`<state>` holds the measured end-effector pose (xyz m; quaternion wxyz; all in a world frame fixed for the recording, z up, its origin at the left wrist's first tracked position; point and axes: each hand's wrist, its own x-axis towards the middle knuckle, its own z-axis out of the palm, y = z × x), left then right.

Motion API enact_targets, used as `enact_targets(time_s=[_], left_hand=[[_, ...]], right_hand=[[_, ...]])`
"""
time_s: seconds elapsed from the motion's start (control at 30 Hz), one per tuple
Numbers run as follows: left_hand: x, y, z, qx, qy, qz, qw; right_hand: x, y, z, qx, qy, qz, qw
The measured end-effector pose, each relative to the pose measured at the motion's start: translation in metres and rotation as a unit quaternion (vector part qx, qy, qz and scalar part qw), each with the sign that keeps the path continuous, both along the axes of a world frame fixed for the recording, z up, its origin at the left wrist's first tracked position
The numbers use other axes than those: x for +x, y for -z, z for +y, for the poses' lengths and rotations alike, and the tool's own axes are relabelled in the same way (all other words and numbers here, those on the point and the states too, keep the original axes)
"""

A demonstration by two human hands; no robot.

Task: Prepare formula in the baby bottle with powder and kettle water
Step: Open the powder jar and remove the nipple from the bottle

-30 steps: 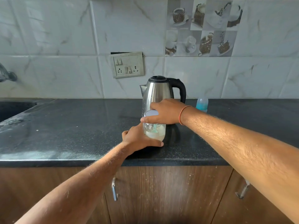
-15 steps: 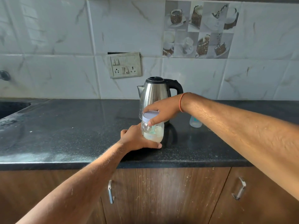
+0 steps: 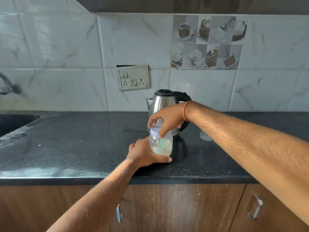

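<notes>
A clear jar [image 3: 161, 145] of pale powder with a green scoop inside stands on the black counter [image 3: 75, 148]. My left hand [image 3: 143, 154] grips the jar's lower body from the left. My right hand [image 3: 167, 121] comes from above, its fingers curled round the jar's white lid [image 3: 155, 130]. Right behind the jar stands a steel kettle [image 3: 164, 101] with a black handle. The baby bottle [image 3: 204, 136], clear and bluish, is on the counter to the right, mostly hidden behind my right forearm.
A sink [image 3: 13, 122] and a tap [image 3: 7, 85] lie at the far left. A switch and socket plate [image 3: 133, 77] is on the tiled wall behind the kettle. Wooden cabinet doors with metal handles [image 3: 255, 207] sit below the counter edge.
The view has tilted up, showing more wall. My right hand's fingers have shifted round the lid. The left hand and the jar stay in place.
</notes>
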<state>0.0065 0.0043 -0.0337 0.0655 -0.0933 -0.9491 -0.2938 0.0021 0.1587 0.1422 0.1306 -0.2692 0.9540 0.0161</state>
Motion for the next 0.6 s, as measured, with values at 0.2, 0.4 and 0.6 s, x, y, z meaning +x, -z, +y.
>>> enact_targets(time_s=[0.2,0.4,0.6], left_hand=[[-0.002,0.002,-0.001,-0.001,-0.003,0.008,1.0],[0.001,-0.001,0.001,-0.003,-0.007,0.005,1.0],[-0.001,0.002,-0.001,-0.003,0.001,0.005,1.0]], right_hand=[[-0.006,0.01,-0.009,0.084,0.001,0.121,0.989],[0.002,0.002,-0.01,0.007,0.009,0.028,1.0],[0.004,0.005,-0.014,0.043,0.016,0.073,0.996]])
